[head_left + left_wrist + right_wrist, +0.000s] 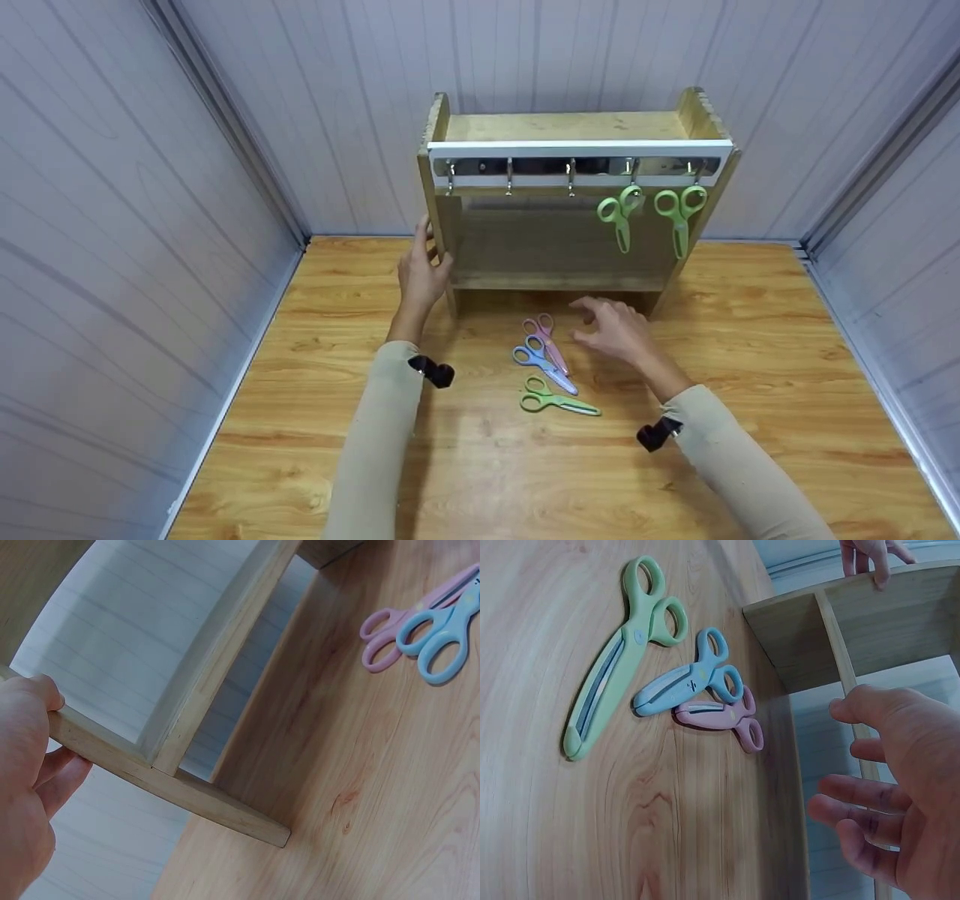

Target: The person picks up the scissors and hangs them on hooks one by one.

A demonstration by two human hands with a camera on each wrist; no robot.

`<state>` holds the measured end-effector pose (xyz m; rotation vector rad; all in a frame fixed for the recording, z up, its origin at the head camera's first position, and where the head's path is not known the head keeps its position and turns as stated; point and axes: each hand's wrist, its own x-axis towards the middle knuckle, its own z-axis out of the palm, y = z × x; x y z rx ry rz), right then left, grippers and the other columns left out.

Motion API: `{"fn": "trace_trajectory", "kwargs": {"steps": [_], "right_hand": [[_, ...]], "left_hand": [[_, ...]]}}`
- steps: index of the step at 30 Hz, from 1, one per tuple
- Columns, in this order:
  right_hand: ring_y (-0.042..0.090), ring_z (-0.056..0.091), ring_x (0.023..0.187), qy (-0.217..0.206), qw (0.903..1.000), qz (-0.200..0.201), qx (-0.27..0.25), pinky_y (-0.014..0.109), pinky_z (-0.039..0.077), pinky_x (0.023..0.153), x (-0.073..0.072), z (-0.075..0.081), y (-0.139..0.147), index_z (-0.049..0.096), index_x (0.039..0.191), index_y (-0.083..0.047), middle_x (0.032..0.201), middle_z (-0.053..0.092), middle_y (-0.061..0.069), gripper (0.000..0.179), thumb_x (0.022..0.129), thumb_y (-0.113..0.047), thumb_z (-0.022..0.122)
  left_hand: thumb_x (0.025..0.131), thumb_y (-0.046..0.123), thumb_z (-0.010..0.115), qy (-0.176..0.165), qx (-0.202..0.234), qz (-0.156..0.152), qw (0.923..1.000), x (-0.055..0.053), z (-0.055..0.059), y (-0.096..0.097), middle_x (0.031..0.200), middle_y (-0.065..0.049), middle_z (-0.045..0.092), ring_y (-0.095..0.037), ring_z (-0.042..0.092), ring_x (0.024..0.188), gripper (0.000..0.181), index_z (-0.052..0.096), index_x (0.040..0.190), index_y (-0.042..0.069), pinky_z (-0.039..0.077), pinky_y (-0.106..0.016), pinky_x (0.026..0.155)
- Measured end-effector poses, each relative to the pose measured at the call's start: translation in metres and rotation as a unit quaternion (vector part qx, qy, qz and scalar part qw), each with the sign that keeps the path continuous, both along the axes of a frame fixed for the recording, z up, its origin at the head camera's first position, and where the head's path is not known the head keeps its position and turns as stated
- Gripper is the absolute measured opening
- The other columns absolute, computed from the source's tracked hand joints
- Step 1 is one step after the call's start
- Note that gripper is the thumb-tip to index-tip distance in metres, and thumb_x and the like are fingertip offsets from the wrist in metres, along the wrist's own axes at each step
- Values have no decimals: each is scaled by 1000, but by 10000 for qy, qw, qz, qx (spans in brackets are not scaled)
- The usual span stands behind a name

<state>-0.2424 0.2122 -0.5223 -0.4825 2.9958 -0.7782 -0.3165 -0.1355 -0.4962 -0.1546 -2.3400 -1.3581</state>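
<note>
My left hand [424, 276] grips the left side panel of a wooden rack [559, 282], thumb on one face and fingers behind it in the left wrist view. My right hand [616, 328] hovers in front of the rack's lower right, fingers loosely bent and holding nothing. Left of it on the table lie pink scissors [553, 351], blue scissors [553, 371] partly over them, and green scissors [562, 403] nearest the front. Two more pairs hang from the rack's hooks: green scissors [621, 217] and, at the far right, another green pair [680, 217].
A white-framed metal hook strip [540, 180] runs across the rack's upper front, its three left hooks bare. The rack stands near the back wall [360, 135] on a wood-grain table [285, 450]. Panelled walls rise at left [112, 262] and right [892, 225].
</note>
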Motion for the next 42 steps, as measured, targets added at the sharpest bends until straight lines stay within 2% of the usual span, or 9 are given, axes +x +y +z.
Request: {"fn": "trace_trajectory", "kwargs": {"steps": [5, 12, 21, 27, 30, 32, 38, 42], "right_hand": [[41, 80, 107, 46, 10000, -24, -57, 62, 64, 83, 1, -2, -6, 76, 142, -12, 118, 84, 17, 51, 95, -30, 85], [37, 79, 96, 76, 10000, -37, 37, 53, 61, 72, 1, -9, -12, 75, 142, -14, 112, 83, 13, 50, 95, -30, 85], [33, 78, 91, 69, 9999, 67, 58, 52, 62, 73, 3, -16, -17, 76, 141, -11, 108, 83, 14, 49, 95, -27, 85], [25, 73, 81, 235, 9993, 277, -114, 46, 60, 67, -3, -32, -13, 78, 135, -10, 98, 80, 10, 46, 95, -33, 86], [27, 73, 83, 151, 9995, 252, -104, 48, 61, 71, -3, -37, -15, 77, 136, -7, 99, 80, 13, 49, 96, -33, 86], [30, 74, 87, -16, 9999, 168, -39, 51, 62, 75, 2, -32, -20, 76, 139, -4, 102, 81, 16, 51, 96, -30, 86], [25, 71, 83, -102, 9997, 45, 195, 42, 57, 67, 4, -32, -27, 76, 139, -5, 96, 80, 11, 52, 97, -34, 87], [20, 66, 77, -204, 9997, 23, 152, 36, 51, 63, 4, -34, -28, 77, 140, -7, 88, 78, 6, 51, 96, -32, 87]], "left_hand": [[100, -3, 71, 101, -59, 69, 9999, 0, 0, 0, 145, -28, 72, -52, 75, 130, 72, 48, 167, 4, 66, -59, 111], [99, -4, 71, 77, -31, 65, 9999, -1, 0, 0, 145, -28, 72, -51, 75, 132, 73, 48, 167, 6, 65, -59, 113], [98, -3, 71, 90, -51, 69, 9999, -2, -1, 0, 145, -29, 72, -51, 75, 132, 73, 48, 167, 6, 65, -59, 114], [100, -4, 71, 15, -23, 29, 10000, -2, 0, 1, 149, -29, 70, -51, 74, 134, 75, 46, 169, 8, 64, -58, 115], [100, -4, 70, 4, -31, 28, 10000, -1, 0, 1, 149, -30, 70, -52, 73, 134, 74, 46, 169, 7, 64, -59, 115], [100, -4, 70, -9, -51, 26, 10000, -1, 0, 0, 149, -31, 69, -53, 73, 133, 74, 45, 169, 6, 64, -59, 115], [101, -4, 70, -72, -43, -9, 10000, 0, 0, 0, 150, -32, 67, -55, 72, 133, 75, 44, 170, 6, 64, -60, 114], [101, -3, 70, -66, -63, 6, 10000, -1, 0, 1, 149, -32, 67, -54, 73, 133, 75, 44, 170, 6, 64, -60, 115]]}}
